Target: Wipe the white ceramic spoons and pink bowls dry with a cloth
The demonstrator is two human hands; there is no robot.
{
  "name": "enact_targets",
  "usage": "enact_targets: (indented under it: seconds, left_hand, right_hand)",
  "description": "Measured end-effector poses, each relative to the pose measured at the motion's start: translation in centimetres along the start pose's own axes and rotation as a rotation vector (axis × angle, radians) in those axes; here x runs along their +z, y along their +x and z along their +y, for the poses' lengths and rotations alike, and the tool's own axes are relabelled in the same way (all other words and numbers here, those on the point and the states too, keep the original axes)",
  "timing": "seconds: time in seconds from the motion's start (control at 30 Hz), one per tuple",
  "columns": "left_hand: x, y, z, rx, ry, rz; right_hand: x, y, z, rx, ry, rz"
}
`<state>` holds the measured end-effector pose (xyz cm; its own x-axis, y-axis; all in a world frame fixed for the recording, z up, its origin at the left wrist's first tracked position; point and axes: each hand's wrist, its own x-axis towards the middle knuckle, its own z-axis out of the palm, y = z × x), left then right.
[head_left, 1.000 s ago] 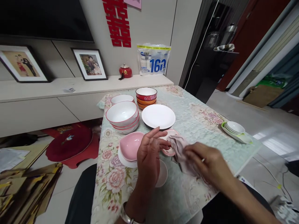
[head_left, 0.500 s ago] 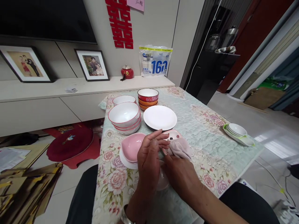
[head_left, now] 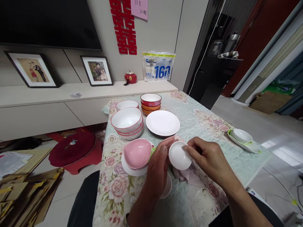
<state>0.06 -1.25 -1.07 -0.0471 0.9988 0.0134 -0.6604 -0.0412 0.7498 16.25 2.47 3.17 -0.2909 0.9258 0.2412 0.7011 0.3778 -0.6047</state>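
Note:
A small white bowl [head_left: 180, 155] is tilted toward me between my two hands. My right hand [head_left: 208, 157] pinches its right rim between thumb and fingers. Cupped around its left side is my left hand [head_left: 157, 171], its fingers passing behind the bowl. A pale pink cloth [head_left: 189, 176] hangs under the bowl; how it is held is hidden. Another small pale bowl [head_left: 168, 186] sits on the table, partly covered by my left hand. To the left, a pink drop-shaped bowl [head_left: 137, 153] rests on a white plate [head_left: 132, 171].
Farther back stand red-rimmed white bowls [head_left: 126, 119], a red-and-orange bowl stack [head_left: 151, 102] and a white plate stack [head_left: 163, 122]. Small dishes [head_left: 242, 135] lie by the right table edge. A red stool [head_left: 73, 146] and flattened cardboard [head_left: 30, 195] are on the floor at left.
The small white bowl has come into view between my hands. My right hand has moved right and up to its rim; the cloth has shifted down and lies beneath it.

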Motion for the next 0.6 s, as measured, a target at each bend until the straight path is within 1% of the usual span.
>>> enact_targets:
  seconds: [0.07,0.13,0.2,0.27,0.33,0.43,0.5,0.6]
  left_hand:
    - [0.3,0.0,0.0,-0.138,-0.128,-0.029]
    - [0.5,0.1,-0.1,-0.206,-0.196,-0.021]
    - [0.5,0.1,-0.1,-0.187,-0.227,0.014]
    - [0.5,0.2,-0.1,-0.143,-0.251,0.073]
    - [0.5,0.3,0.1,-0.111,-0.266,0.135]
    - [0.8,0.4,0.3,-0.09,-0.23,0.199]
    - [0.8,0.4,0.5,-0.084,-0.241,0.204]
    - [0.7,0.4,0.5,-0.093,-0.341,0.177]
  right_hand:
    - [0.7,0.6,0.2,0.02,0.065,0.007]
    - [1.1,1.0,0.6,0.034,0.134,-0.017]
    - [1.0,1.3,1.0,0.045,0.234,-0.079]
    - [0.3,1.3,1.7,0.04,0.3,-0.153]
    - [-0.5,1.2,2.3,0.007,0.25,-0.22]
    - [-0.8,0.7,2.7,-0.081,0.085,-0.341]
    - [-0.3,0.5,2.6,-0.146,0.048,-0.413]
    - [0.3,0.5,2.6,-0.202,0.088,-0.441]
